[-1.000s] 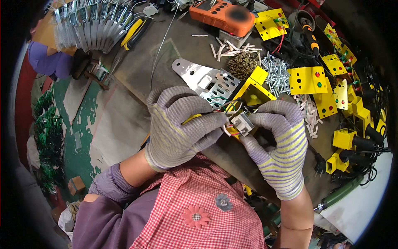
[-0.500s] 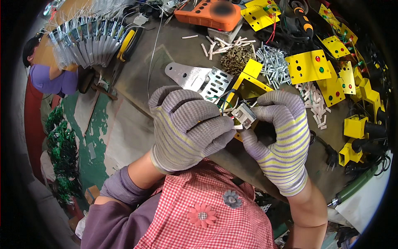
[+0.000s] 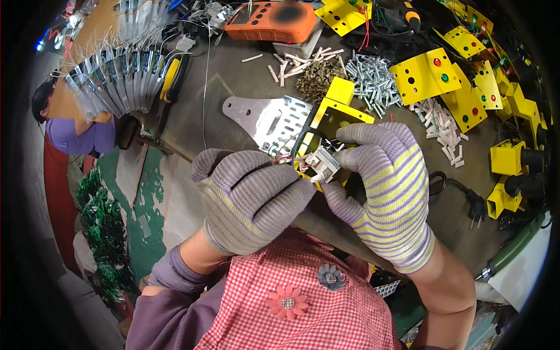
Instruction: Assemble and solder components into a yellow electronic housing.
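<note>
the right hand (image 3: 388,184) holds a small white-and-metal component (image 3: 322,163) between thumb and forefinger, its narrow pinch set just right of the left hand (image 3: 254,195). the left hand has its fingers bent and drawn close together, tips at the component's near-left edge beside thin wires (image 3: 284,158); whether they grip anything, i cannot tell. directly beyond the component, between and ahead of both hands, an open yellow housing (image 3: 343,109) sits on the desk (image 3: 221,76). a slotted metal plate (image 3: 251,114) lies ahead of the left hand, its wide end close to the housing. ahead of the right hand is a heap of silver screws (image 3: 373,81), with a brown pile (image 3: 318,83) to their left. to the right hand's far right lie white tubes (image 3: 437,125), a yellow panel (image 3: 426,76) with red and green lights, and, nearer, a black plug (image 3: 476,204).
</note>
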Demonstrator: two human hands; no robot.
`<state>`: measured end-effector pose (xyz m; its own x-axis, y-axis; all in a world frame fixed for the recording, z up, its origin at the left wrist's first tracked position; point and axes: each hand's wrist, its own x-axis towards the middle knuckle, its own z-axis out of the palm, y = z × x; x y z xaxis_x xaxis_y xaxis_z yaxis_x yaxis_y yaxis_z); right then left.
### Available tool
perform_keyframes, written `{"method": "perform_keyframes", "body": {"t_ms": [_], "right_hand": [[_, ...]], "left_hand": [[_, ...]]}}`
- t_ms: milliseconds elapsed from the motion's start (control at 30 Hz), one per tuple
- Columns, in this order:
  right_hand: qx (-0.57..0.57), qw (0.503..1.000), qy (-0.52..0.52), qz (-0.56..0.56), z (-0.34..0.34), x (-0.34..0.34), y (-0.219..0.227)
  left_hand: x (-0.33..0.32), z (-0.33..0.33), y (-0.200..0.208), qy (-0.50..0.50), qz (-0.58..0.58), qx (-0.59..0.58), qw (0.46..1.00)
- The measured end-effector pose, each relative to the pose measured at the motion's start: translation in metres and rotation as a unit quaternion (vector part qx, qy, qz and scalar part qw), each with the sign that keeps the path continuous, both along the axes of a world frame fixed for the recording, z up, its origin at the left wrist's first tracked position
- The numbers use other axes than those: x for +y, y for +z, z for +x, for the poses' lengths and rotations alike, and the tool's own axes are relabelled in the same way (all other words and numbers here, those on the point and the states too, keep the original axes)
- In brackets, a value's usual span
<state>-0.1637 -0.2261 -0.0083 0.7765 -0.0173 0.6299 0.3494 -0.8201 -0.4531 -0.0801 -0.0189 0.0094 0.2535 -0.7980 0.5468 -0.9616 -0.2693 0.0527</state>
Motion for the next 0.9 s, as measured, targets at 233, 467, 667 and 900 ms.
{"method": "perform_keyframes", "body": {"t_ms": [233,467,667,900], "right_hand": [[0.045,0.998,-0.007,0.032,-0.006,0.001,0.002],[0.047,0.998,0.004,0.051,-0.003,0.003,0.002],[0.042,0.998,0.006,0.054,-0.003,0.006,-0.001],[0.046,0.997,0.018,0.064,-0.004,0.005,0.001]], "left_hand": [[-0.009,0.008,0.012,-0.062,0.036,0.025,0.997],[-0.001,0.012,0.004,-0.055,0.037,0.016,0.998],[-0.015,0.003,0.008,-0.024,0.032,0.004,0.999],[-0.025,0.002,0.017,-0.017,0.046,0.007,0.999]]}}
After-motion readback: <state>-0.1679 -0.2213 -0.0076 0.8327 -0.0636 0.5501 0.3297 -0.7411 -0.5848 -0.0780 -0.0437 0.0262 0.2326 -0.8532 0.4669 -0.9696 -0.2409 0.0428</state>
